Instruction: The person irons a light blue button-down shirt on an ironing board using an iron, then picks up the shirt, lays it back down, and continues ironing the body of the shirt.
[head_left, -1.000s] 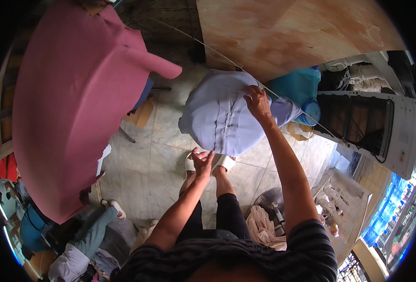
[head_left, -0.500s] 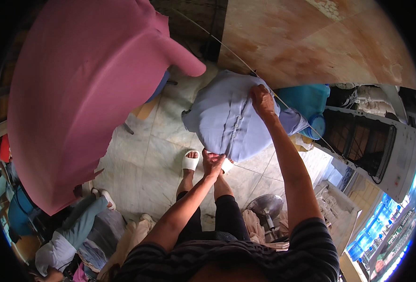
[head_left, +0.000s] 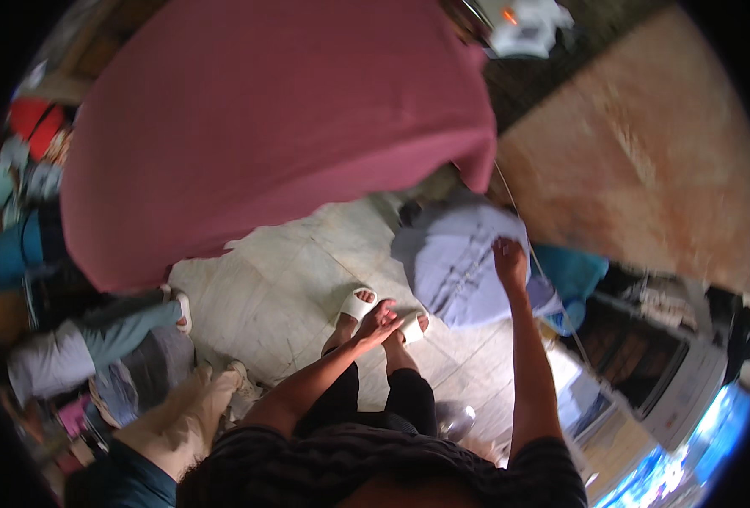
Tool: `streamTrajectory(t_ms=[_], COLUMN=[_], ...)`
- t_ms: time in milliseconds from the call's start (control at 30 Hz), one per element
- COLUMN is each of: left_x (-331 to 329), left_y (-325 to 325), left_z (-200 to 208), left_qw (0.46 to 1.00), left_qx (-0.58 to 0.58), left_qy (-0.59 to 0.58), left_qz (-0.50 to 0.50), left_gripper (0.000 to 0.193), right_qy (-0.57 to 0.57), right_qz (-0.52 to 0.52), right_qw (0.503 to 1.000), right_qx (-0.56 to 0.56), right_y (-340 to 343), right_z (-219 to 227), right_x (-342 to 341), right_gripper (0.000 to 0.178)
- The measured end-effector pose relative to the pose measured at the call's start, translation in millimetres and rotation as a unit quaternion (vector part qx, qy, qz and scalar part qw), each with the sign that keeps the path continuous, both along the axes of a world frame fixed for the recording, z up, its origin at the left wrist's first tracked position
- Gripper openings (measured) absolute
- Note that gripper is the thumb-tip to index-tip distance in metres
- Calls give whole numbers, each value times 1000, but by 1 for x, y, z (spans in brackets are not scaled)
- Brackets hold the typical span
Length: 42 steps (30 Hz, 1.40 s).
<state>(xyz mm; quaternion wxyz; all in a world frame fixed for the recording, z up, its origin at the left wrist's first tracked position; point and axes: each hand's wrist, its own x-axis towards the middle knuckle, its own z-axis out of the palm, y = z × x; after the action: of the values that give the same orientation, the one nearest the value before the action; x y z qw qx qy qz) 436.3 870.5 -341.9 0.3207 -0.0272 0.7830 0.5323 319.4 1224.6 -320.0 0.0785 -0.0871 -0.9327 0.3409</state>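
R hand (head_left: 510,261): fingers closed on the top edge of a pale lavender-blue cloth garment (head_left: 460,267), gripping it right where a thin taut line (head_left: 553,292) crosses; arm raised straight up from the lower edge. Garment hangs bunched below and to the left of the hand, over the pale tiled floor (head_left: 282,288), in the middle-right of the view.

L hand (head_left: 379,320): fingers loosely spread, holding nothing, apart from the garment, just left of its lower edge. It sits in view above the person's 2 feet in white open-toe slippers (head_left: 360,302); black trousers below.

Just beyond the lavender garment, on the right: 1 bright turquoise cloth (head_left: 571,275), touching or just behind it, can't tell which.

Upper left & centre: 1 large dusty-pink fabric sheet (head_left: 265,127), hanging spread, fills most of the top half, its lower right corner near the lavender garment but apart from it.

Top, right of the pink sheet: small white object w/ an orange spot (head_left: 523,25), blurred, kind unclear.

Right: broad reddish-brown mottled wall surface (head_left: 646,161). Below it a white boxy appliance w/ a dark front opening (head_left: 654,356); contents too dark to tell.

Lower left on the floor: heap of clothes, approx 3 pieces readable: 1 grey-green trousers (head_left: 125,326), 1 beige trousers (head_left: 176,419), 1 dark grey piece (head_left: 151,364). No basket or tub visible around them. Far left edge: more blurred fabrics, red (head_left: 32,118) and blue (head_left: 19,245), count unclear.
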Motion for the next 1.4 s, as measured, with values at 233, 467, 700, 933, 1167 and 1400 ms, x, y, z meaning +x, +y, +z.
streamTrajectory(t_ms=[233, 467, 700, 933, 1167, 1400], left_x=[28, 80, 132, 201, 198, 179], left_y=[-175, -294, -324, -327, -311, -262], left_z=[49, 86, 99, 101, 125, 149], left_qw=[986, 965, 968, 921, 869, 828], left_qx=[-93, -246, -103, -75, -71, -72], left_qy=[85, -49, -162, -290, -262, -215], left_qz=[107, 79, 161, 248, 414, 513], left_gripper=[38, 41, 39, 38, 37, 36], right_qy=[-143, -234, -115, -41, -95, -114], right_qz=[174, 330, 323, 395, 395, 499], right_qw=[971, 888, 887, 847, 834, 774], right_qx=[-76, -218, -309, -354, -373, -372], right_y=[-100, -242, -346, -402, -429, -463], right_z=[44, 170, 277, 360, 369, 352], right_x=[97, 88, 3, -64, -123, -180], right_gripper=[10, 14, 14, 12, 10, 10])
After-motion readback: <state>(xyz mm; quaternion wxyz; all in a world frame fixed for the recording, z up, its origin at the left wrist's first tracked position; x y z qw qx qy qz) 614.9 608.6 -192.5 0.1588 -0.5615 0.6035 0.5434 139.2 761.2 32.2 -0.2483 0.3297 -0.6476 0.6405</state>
